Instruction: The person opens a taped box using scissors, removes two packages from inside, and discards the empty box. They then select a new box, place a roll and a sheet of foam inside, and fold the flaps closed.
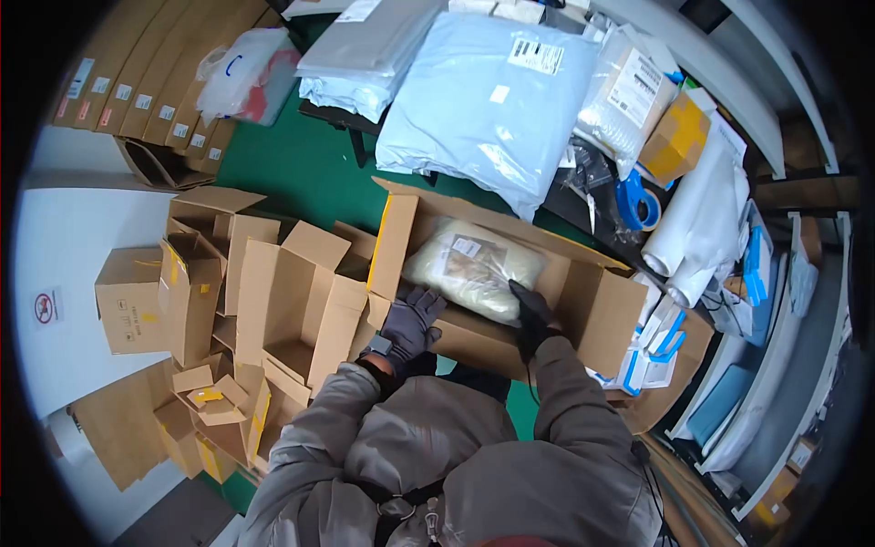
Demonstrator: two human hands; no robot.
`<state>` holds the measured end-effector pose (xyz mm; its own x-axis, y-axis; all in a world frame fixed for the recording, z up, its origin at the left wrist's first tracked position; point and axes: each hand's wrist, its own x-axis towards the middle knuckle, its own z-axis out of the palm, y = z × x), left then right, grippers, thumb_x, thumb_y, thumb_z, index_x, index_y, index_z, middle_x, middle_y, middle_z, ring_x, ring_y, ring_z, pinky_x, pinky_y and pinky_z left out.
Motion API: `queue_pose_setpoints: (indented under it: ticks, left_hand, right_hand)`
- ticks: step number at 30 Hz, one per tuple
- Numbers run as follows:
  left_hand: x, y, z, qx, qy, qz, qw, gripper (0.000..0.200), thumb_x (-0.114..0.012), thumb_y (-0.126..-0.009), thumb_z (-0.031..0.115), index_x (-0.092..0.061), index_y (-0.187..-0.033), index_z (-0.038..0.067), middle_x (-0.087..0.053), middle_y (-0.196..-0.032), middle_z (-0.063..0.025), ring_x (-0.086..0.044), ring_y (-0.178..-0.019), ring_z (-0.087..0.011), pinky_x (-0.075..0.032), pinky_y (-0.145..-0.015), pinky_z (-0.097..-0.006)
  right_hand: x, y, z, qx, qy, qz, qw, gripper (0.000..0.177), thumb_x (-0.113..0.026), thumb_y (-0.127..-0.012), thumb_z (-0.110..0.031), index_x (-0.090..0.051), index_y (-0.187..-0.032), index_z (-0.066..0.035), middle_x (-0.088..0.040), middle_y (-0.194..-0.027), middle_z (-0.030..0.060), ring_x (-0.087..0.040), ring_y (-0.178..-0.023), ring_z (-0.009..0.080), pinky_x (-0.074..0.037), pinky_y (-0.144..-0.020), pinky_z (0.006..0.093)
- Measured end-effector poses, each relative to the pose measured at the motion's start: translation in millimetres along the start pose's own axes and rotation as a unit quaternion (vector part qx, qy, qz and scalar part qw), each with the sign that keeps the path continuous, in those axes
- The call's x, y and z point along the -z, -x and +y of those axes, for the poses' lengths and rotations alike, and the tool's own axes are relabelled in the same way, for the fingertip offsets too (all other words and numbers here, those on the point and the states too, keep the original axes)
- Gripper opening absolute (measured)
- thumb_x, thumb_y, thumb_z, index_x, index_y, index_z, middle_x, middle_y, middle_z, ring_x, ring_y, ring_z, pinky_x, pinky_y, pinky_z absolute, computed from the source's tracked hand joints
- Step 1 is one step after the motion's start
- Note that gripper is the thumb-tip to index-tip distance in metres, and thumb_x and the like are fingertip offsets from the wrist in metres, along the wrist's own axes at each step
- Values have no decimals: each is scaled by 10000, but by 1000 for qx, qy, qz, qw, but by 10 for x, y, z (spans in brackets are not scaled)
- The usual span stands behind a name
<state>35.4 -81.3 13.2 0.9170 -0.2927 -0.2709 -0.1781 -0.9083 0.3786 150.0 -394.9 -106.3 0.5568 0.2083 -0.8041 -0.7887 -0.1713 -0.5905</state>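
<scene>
An open cardboard box [592,305] lies in front of me with its flaps spread. Inside it, toward the left, is a clear plastic-wrapped package [474,269] with a pale filling and a label. My left hand [412,321], in a dark grey glove, lies at the box's near left edge with its fingers spread, close to the package. My right hand [534,319], in a black glove, is at the package's right end, its fingers curled on the plastic. The fingertips of the right hand are partly hard to make out.
Several empty open cartons [305,301] are piled at the left. Beyond the box, a large light-blue plastic parcel [474,100] lies beside stacked grey bags [369,55]. Blue tape [638,202] and white rolls [697,214] are at the right, near metal shelves [775,392].
</scene>
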Motion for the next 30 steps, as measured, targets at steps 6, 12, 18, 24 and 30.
queue_pose_setpoints:
  ticks: [6, 12, 18, 24, 30]
  left_hand:
    - [-208, 102, -121, -9, 20, 32, 999, 671, -756, -868, 380, -613, -1464, 106, -580, -1537, -163, -532, -1423, -391, -446, -1144, -514]
    - [353, -49, 112, 104, 281, 34, 954, 572, -694, -961, 465, -661, -1398, 98, -685, -1378, -192, -649, -1262, -399, -509, -1072, -478]
    - [628, -157, -37, 130, 431, 13, 893, 542, -631, -1026, 545, -742, -1268, 73, -767, -1207, -187, -707, -1154, -399, -524, -1051, -448]
    - [1384, -299, 68, 12, 541, -237, 807, 649, -509, -1092, 594, -755, -1246, 13, -782, -1222, -148, -722, -1189, -320, -526, -1066, -430]
    - [1776, -781, 555, 6, 920, -269, 286, 716, -430, -1129, 573, -477, -1570, 11, -566, -1562, -174, -588, -1387, -324, -426, -1228, -484]
  right_hand:
    - [-267, 259, -16, 278, 358, -10, 891, 505, -744, -921, -169, -638, -1405, -70, -733, -1085, 254, -717, -960, 401, -564, -831, 516]
    - [-431, 1839, -966, 352, 475, 104, 800, 574, -744, -804, -78, -642, -1366, -21, -708, -1105, 320, -676, -989, 531, -552, -857, 571]
    - [40, 3185, -1344, 349, 497, 185, 772, 623, -717, -786, -44, -616, -1396, 35, -691, -1192, 332, -658, -1115, 519, -540, -968, 515]
    - [126, 3948, -1713, 312, 193, 272, 889, 634, -777, -824, -193, -631, -1398, 33, -680, -1203, 285, -680, -1056, 457, -549, -932, 452]
    - [119, 4147, -2376, 447, 588, 341, 582, 685, -749, -912, -410, -624, -1400, 54, -673, -1303, 270, -662, -1127, 457, -518, -991, 506]
